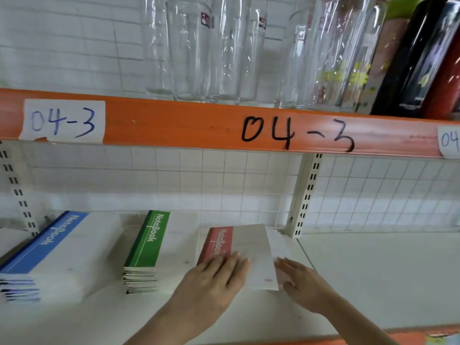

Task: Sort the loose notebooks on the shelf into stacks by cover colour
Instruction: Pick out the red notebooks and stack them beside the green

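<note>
While both hands are squaring up the red stack (pixel 239 252), keep them flat.
Left hand (pixel 214 277) is pressing spread fingers on top; right hand (pixel 301 285) is nudging its edge, fingers straight.

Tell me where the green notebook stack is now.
In the head view, the green notebook stack sits on the lower shelf, between the blue stack on its left and the red stack.

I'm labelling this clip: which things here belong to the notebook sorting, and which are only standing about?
Belonging to the job:
blue stack
green stack
red-covered notebook, left hand flat on it, right hand at its right edge

Standing about:
glasses
dark bottle
04-3 label
</note>
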`<state>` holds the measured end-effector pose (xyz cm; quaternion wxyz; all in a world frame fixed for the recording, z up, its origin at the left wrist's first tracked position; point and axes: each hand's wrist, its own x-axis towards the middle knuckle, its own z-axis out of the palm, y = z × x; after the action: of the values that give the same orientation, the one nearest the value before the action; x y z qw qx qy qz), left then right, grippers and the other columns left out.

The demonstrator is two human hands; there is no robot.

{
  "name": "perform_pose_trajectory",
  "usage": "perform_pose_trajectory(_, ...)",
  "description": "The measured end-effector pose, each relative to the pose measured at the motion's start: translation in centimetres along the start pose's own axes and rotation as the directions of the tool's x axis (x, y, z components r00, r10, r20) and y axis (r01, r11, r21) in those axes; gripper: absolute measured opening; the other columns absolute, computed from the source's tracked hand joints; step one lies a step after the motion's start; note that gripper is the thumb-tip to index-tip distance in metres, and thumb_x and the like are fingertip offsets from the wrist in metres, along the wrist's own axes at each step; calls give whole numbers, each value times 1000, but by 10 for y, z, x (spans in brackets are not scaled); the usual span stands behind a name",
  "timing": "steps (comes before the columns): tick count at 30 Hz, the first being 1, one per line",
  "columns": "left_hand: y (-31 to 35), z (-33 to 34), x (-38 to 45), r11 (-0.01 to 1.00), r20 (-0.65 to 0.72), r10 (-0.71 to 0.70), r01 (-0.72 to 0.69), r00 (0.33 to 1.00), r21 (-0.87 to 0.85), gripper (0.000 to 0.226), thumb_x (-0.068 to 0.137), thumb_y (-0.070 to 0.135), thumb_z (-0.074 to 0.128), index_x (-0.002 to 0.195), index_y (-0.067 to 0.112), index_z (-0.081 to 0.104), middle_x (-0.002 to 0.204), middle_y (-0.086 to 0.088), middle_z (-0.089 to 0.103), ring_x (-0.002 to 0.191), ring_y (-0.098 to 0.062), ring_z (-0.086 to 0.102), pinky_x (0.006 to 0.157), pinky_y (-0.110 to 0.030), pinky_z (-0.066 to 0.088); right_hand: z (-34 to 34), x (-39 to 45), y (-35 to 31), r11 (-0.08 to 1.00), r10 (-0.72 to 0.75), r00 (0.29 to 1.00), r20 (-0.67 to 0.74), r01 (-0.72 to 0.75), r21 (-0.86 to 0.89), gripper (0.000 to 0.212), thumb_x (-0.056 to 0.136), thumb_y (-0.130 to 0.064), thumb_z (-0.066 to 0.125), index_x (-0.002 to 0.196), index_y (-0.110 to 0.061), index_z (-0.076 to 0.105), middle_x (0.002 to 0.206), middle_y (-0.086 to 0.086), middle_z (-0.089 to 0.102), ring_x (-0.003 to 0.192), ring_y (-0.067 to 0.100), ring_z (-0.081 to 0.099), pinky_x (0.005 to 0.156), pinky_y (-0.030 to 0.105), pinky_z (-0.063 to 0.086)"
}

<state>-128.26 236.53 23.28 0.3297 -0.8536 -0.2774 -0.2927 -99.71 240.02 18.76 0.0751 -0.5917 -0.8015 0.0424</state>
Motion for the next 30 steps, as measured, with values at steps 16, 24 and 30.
perform_pose_trajectory(16,59,120,51,976,674,-1,147,739,-159,57,86,47,26,121,16,59,114,-11,65,97,-37,63,69,-36,54,-26,-58,34,996,59,947,-316,-76,-40,51,64,-20,38,109,-30,60,95,-16,69,73,2,66,64,15,52)
perform_pose_trajectory(24,50,127,57,956,665,83,130,742,-265,72,90,48,3,143,8,32,145,-21,38,126,-44,38,97,-51,41,-29,-62,26,993,83,951,-299,-103,-54,64,49,-11,57,109,-33,56,94,-18,69,72,0,65,64,13,49)
perform_pose_trajectory(30,39,99,36,957,597,17,160,802,-242,48,80,47,30,90,25,71,87,4,69,71,-15,62,61,-24,50,-39,-50,4,992,-19,937,-348,-25,-123,73,42,-4,82,109,-28,64,97,-17,69,72,-1,65,65,10,45)
